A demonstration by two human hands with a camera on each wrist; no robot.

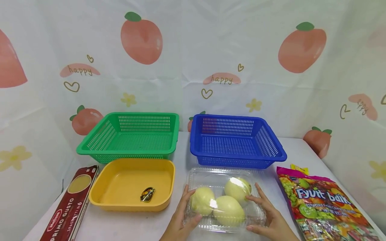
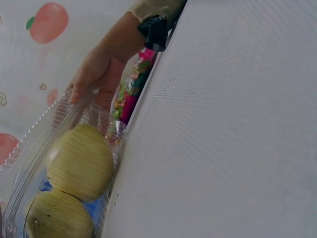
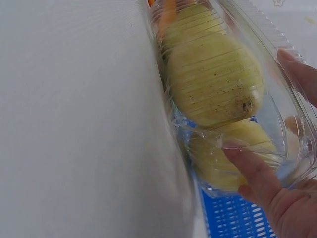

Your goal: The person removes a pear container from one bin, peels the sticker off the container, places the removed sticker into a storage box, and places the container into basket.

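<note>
A clear plastic clamshell box (image 1: pixel 223 171) with three pale yellow-green round fruits (image 1: pixel 229 211) inside sits at the front of the table, its lid lying over them. My left hand (image 1: pixel 180 219) holds the box's left side, thumb at the front edge. On the opposite side my right hand (image 1: pixel 272 219) grips the box, fingers spread along its edge. The right wrist view shows a fingertip of that hand (image 3: pixel 270 191) pressed against the ribbed plastic wall beside a fruit (image 3: pixel 215 79). In the left wrist view the right hand (image 2: pixel 101 69) is seen across the box.
Behind the box stands a blue basket (image 1: pixel 238 157), with a green basket (image 1: pixel 129 154) to its left. A yellow tray (image 1: pixel 132 206) holds a small dark wrapped item (image 1: pixel 147 194). Red spaghetti box (image 1: pixel 66 207) lies far left; a candy bag (image 1: pixel 328 204) and small yellow packet (image 1: pixel 300 169) lie right.
</note>
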